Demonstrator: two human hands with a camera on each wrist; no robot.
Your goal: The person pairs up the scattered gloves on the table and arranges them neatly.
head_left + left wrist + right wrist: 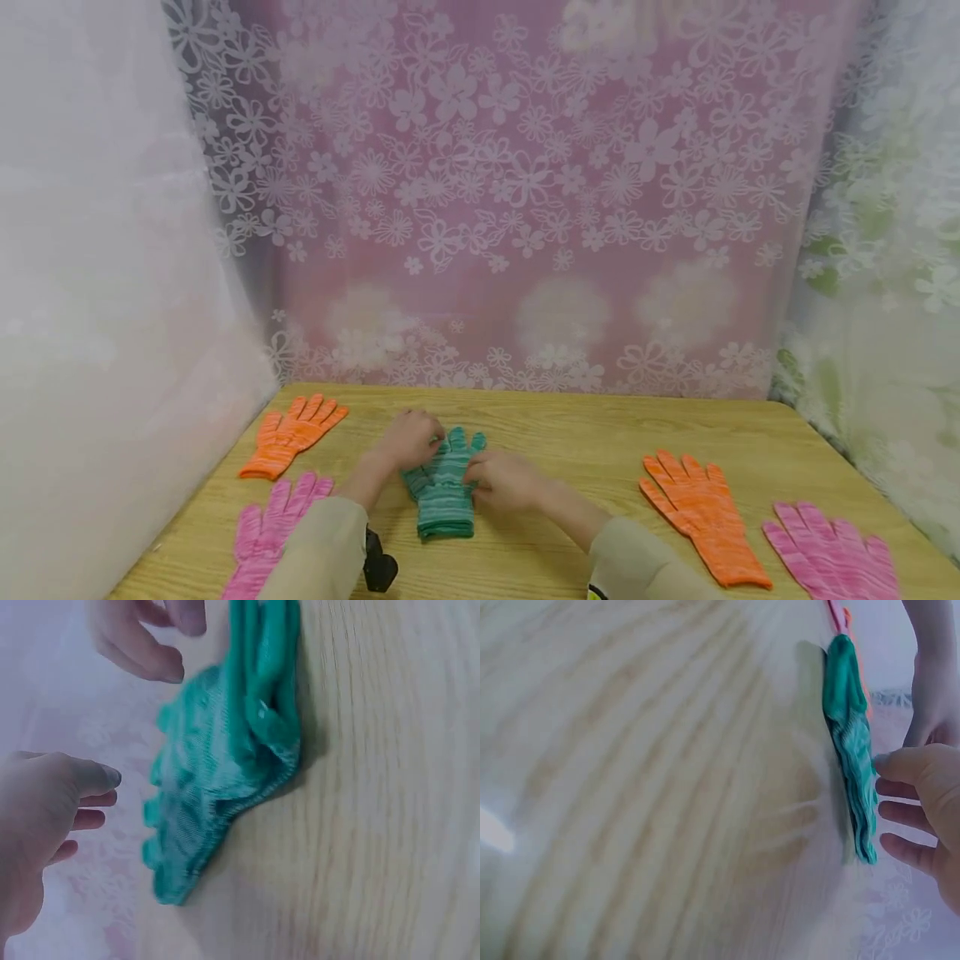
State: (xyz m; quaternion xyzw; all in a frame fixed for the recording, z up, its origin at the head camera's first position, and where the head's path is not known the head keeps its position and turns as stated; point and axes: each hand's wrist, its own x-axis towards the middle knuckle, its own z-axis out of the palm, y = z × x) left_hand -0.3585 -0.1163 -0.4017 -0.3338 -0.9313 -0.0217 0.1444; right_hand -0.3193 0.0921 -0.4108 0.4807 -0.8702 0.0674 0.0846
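Nearest in the head view are two pale sleeves (318, 546), with a black device (381, 570) beside the left one. The left pink glove (251, 542) lies partly behind that sleeve; the right pink glove (840, 550) is cut by the bottom edge.

Between the hands, near the middle of the table (570, 429), lies the green glove (446, 500), its cuff towards the person and its fingers pointing away. Only the left wrist view looks into the cuff end, which shows several folded layers; whether that means one glove or two, I cannot tell. The right wrist view shows it edge-on, low against the wood.

The left hand (411, 437) has its fingers loosely bent and parted; the head view sets it over the glove's upper left, but the left wrist view shows a gap there, so it grips nothing. The right hand (506, 482) is at the glove's right edge, fingers spread and slightly bent, thumb tip at or just beside the fabric; contact is unclear, but nothing is pinched.

The right orange glove (705, 517) lies well apart to the right, the left orange glove (292, 437) at the far left. Behind hangs a flowered curtain (525, 208).
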